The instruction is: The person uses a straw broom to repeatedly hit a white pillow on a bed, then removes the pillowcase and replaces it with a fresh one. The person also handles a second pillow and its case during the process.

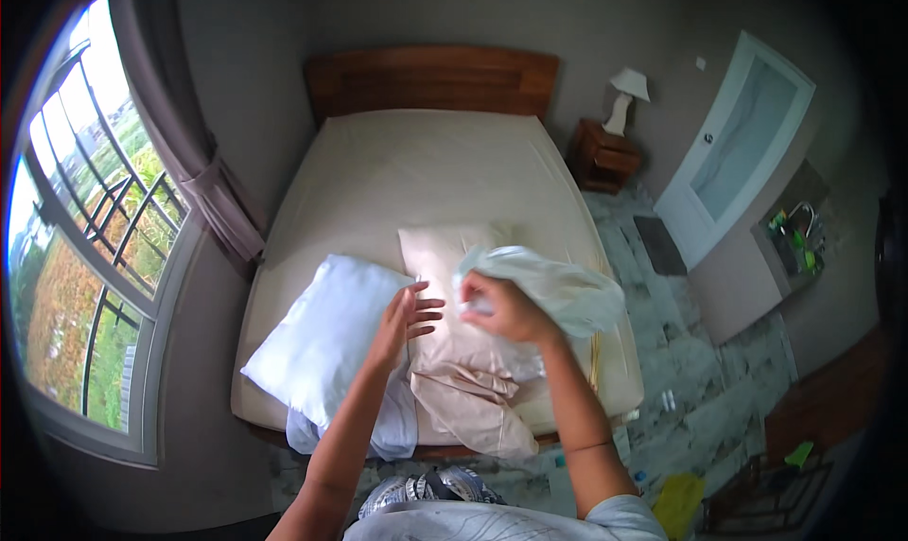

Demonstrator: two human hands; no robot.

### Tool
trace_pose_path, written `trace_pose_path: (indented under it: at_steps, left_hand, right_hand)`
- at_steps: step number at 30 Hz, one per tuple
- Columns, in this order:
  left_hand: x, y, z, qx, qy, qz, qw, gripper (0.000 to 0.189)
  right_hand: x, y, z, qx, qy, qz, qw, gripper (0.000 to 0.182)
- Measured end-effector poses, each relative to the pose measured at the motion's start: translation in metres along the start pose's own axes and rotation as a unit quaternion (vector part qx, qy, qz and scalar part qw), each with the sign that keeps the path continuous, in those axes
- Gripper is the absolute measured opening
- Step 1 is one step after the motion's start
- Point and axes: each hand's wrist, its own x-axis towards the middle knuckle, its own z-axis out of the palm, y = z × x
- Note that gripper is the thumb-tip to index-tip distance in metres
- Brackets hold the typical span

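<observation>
My right hand point(507, 310), curled and slightly blurred, grips a translucent plastic bag point(567, 289) that trails off to the right above the bed. Fingers spread and holding nothing, my left hand point(411, 317) hovers beside the right corner of a white pillow point(333, 328). Between and below my hands a beige pillowcase point(443, 349) lies on the mattress, crumpled at its near end. I cannot tell whether something is inside it. A pale bluish cloth point(394, 420) sticks out from under the white pillow and hangs at the bed's foot.
The bed point(440, 165) has a beige fitted sheet and a wooden headboard point(433, 80). To its right stand a nightstand point(603, 154) with a lamp point(621, 101) and a white door point(734, 151). A barred window point(106, 222) and curtain point(220, 207) are left. A yellow cloth-like item point(677, 505) lies low right.
</observation>
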Motion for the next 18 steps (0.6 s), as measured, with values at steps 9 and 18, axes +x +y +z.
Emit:
trace_pose_path:
  at_steps: [9, 18]
  left_hand:
    - [-0.035, 0.069, -0.116, 0.046, 0.174, 0.155, 0.971, 0.018]
    - [-0.140, 0.173, -0.170, -0.087, 0.214, 0.293, 0.928, 0.030]
  right_hand:
    - [-0.001, 0.000, 0.128, -0.090, 0.068, 0.093, 0.989, 0.042]
    - [0.030, 0.034, 0.171, -0.173, -0.308, 0.059, 0.934, 0.035]
